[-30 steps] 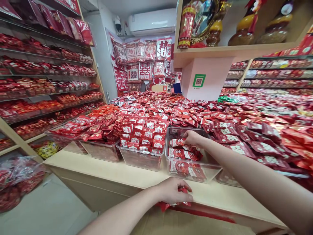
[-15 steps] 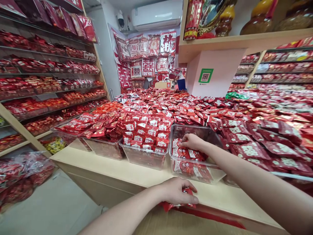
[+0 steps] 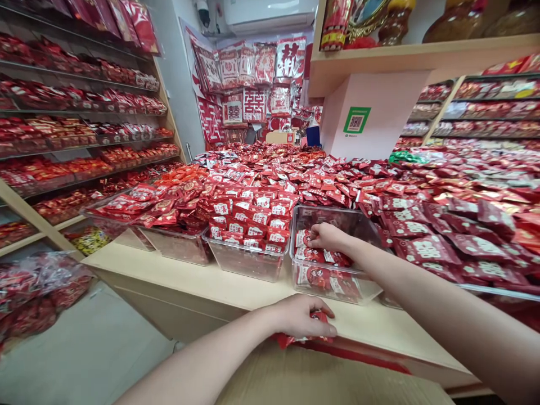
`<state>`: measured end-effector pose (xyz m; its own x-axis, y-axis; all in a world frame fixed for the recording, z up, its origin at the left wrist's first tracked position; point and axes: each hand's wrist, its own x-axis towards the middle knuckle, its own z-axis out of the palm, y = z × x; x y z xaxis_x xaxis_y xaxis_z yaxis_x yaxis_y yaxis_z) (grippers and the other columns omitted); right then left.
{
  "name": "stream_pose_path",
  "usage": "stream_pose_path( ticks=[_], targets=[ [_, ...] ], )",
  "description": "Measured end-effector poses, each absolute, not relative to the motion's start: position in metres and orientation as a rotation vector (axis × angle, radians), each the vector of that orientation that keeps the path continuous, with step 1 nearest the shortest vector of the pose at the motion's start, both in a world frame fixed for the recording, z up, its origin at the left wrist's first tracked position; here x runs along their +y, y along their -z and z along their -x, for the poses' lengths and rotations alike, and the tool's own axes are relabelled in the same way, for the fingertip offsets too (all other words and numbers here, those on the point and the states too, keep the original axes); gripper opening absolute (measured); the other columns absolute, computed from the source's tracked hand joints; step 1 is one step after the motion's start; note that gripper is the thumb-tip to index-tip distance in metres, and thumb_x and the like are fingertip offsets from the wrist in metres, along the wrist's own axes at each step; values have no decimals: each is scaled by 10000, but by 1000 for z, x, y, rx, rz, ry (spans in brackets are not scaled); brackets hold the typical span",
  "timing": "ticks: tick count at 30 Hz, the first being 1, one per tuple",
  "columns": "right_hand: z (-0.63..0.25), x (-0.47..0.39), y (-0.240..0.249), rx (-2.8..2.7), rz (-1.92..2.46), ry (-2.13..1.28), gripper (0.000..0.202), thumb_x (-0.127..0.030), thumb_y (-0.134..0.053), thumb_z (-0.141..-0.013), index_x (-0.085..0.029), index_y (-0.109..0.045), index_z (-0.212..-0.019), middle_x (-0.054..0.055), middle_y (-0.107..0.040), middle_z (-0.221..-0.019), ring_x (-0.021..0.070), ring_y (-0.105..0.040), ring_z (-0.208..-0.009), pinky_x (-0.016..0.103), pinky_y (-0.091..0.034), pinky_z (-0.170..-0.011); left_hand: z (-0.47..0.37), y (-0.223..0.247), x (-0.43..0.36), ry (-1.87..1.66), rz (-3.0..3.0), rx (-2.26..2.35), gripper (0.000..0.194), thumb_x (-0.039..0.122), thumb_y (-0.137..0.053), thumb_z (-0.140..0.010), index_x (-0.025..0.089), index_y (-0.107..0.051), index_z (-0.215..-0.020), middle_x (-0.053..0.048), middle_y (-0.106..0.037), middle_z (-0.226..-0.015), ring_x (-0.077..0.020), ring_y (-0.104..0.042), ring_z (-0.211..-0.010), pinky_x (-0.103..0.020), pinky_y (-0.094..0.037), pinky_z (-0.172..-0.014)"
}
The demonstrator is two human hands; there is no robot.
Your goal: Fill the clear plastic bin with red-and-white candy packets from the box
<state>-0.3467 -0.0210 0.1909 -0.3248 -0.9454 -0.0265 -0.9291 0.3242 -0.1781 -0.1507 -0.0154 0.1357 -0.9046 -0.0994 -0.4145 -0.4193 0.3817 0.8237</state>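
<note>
My right hand (image 3: pixel 329 236) reaches into a clear plastic bin (image 3: pixel 337 289). Its fingers are closed at the top of a small red packet (image 3: pixel 302 238) with white print, beside other such packets lying low in the bin. My left hand (image 3: pixel 301 316) is over the counter's front edge, fingers curled round red candy-like packets (image 3: pixel 319 318). The palm hides most of them, so their number is unclear. Left of the right hand's bin, another clear bin (image 3: pixel 248 260) holds upright rows of red packets.
A wooden counter (image 3: pixel 169 275) carries bins and heaps of red packets (image 3: pixel 426 247). Over the right side hangs a wooden shelf (image 3: pixel 379 56), above a white pillar (image 3: pixel 383 107) with a QR sign. Stocked shelves (image 3: pixel 84 143) line the left. Cardboard (image 3: pixel 337 377) lies below the counter edge.
The view has tipped down slightly, so most things sit a little higher in the picture. Both hands stay nearly where they were, the right still in the bin, the left still with its packets.
</note>
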Motion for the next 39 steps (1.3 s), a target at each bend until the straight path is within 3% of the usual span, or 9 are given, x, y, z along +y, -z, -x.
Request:
stream_pose_path(
  ticks=[5,9,17,24,27,31,35,39],
  targets=[
    [349,-21,-194,2428,1880,141,192,-359,-543,-668,-182,-603,-710,46,-615,-723,148,-537,-687,212,-357,-564,151,-136,-16,-1514,394,2418,550,543,-549,-590,235,-538,-1046,-9,-608,-808,-99,-502,-581,-214,-398,-555],
    [358,-17,-202,2696,1710,242,226,-296,-454,-726,-160,-620,-794,79,-632,-777,165,-559,-721,234,-378,-619,153,-136,-16,-1558,359,2403,545,514,-549,-609,197,-531,-1053,-30,-611,-806,-111,-518,-616,-226,-403,-598],
    [373,-7,-215,2830,1429,254,187,-245,-506,-677,-133,-632,-758,95,-629,-731,180,-567,-691,247,-393,-606,152,-144,-13,-1522,322,2448,476,426,-549,-626,197,-535,-1043,-21,-584,-784,-118,-498,-631,-219,-383,-576],
    [299,54,-255,2506,1698,792,172,-299,-486,-721,-180,-606,-756,20,-607,-695,124,-521,-621,227,-376,-598,148,-149,-19,-1572,318,2328,524,153,-521,-571,226,-497,-1089,43,-470,-628,-64,-396,-479,-182,-313,-460],
    [257,103,-239,2189,1823,794,163,-303,-470,-735,-203,-594,-700,16,-600,-670,123,-512,-597,219,-363,-557,146,-154,-20,-1781,214,2162,526,111,-544,-556,198,-490,-1073,48,-449,-617,-52,-403,-495,-174,-319,-469],
    [238,135,-195,2256,1673,696,183,-365,-473,-729,-206,-562,-743,42,-598,-710,156,-510,-614,245,-335,-538,145,-160,-16,-2071,125,1978,622,81,-567,-553,219,-405,-1137,37,-489,-685,-56,-452,-543,-193,-360,-518],
    [246,123,-167,2115,1498,787,202,-367,-459,-731,-185,-523,-673,8,-542,-581,114,-453,-506,218,-291,-460,144,-158,-11,-2110,182,2016,713,50,-557,-541,251,-332,-1186,57,-460,-663,-34,-406,-495,-167,-315,-461],
    [251,109,-158,2000,1414,966,149,-285,-478,-706,-170,-512,-616,-20,-486,-517,90,-412,-485,200,-287,-453,145,-155,-11,-2089,276,2077,632,31,-543,-529,203,-404,-1122,35,-479,-715,-32,-406,-520,-153,-291,-450]
  ],
)
